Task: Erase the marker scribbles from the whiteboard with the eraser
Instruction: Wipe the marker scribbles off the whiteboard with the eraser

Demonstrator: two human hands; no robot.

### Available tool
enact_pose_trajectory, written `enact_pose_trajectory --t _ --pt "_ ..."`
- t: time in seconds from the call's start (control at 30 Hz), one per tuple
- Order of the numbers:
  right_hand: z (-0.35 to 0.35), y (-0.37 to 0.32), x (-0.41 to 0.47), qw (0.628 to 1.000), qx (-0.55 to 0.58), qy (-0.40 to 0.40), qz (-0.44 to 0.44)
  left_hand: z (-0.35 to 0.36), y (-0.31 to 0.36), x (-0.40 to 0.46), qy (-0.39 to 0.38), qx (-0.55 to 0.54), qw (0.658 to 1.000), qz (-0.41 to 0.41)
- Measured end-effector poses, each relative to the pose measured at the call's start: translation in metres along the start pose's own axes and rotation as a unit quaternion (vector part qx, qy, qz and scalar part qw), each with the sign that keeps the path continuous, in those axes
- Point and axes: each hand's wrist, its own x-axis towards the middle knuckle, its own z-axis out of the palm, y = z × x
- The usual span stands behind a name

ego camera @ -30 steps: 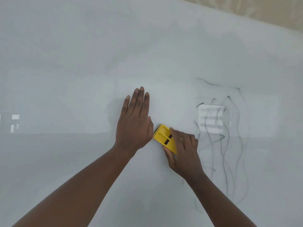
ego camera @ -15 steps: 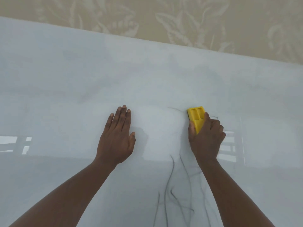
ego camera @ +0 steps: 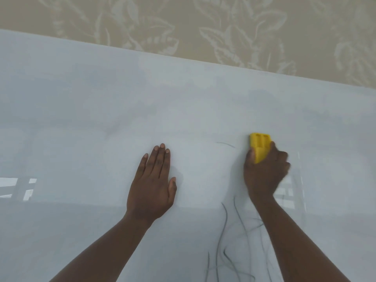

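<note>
The whiteboard point(ego camera: 81, 119) fills most of the head view. My right hand point(ego camera: 264, 174) grips a yellow eraser point(ego camera: 259, 146) pressed flat on the board, right of centre. Black marker scribbles point(ego camera: 225, 231) run as thin wavy lines below that hand, down to the bottom edge, partly hidden by my right forearm. One short stroke point(ego camera: 225, 144) lies just left of the eraser. My left hand point(ego camera: 152, 186) rests flat on the board with fingers together, palm down, holding nothing, well left of the eraser.
Beige wallpaper with a pale leaf pattern point(ego camera: 223, 27) shows above the board's top edge. Window reflections glare on the board at the far left point(ego camera: 16, 188) and beside my right wrist point(ego camera: 284, 192).
My right hand has carried the eraser from beside my left thumb up and to the right, over the scribbles' upper part, which is now gone. The view has tilted up, revealing the wallpaper.
</note>
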Motion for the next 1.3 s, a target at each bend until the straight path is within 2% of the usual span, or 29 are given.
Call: enact_pose_trajectory --t 0.2,0.33,0.4,0.5,0.63,0.77,0.9,1.07,1.2,1.3 --pt "0.004 -0.069 -0.065 0.975 0.034 -0.042 -0.213 -0.001 0.001 -0.002 0.002 0.002 1.0 0.004" --pt "-0.004 -0.044 -0.093 0.939 0.031 -0.071 -0.334 -0.002 0.003 -0.005 0.004 -0.004 1.0 -0.005" --pt "-0.009 -0.021 -0.091 0.933 0.028 -0.087 -0.349 -0.002 0.006 -0.009 0.006 -0.008 1.0 -0.014" --pt "-0.019 0.015 -0.079 0.947 0.015 -0.087 -0.308 0.001 0.011 -0.02 0.008 -0.011 1.0 -0.023" --pt "-0.031 0.059 -0.061 0.983 -0.013 -0.036 -0.182 0.004 0.013 -0.03 0.004 -0.01 1.0 -0.021" --pt "-0.04 0.098 -0.053 0.998 -0.035 -0.025 -0.051 0.007 0.011 -0.042 -0.004 -0.01 1.0 0.002" --pt "-0.052 0.129 -0.057 0.996 -0.03 -0.025 0.082 0.01 0.008 -0.049 0.002 -0.012 1.0 0.019" --pt "-0.064 0.157 -0.092 0.973 -0.038 -0.008 0.229 0.013 0.008 -0.053 -0.001 -0.012 1.0 0.023" --pt "-0.06 0.14 -0.107 0.964 -0.025 0.0 0.266 0.014 0.009 -0.054 0.004 -0.019 1.0 0.022" --pt "-0.053 0.101 -0.115 0.983 -0.002 -0.01 0.186 0.013 0.01 -0.054 0.002 -0.025 0.999 0.02"
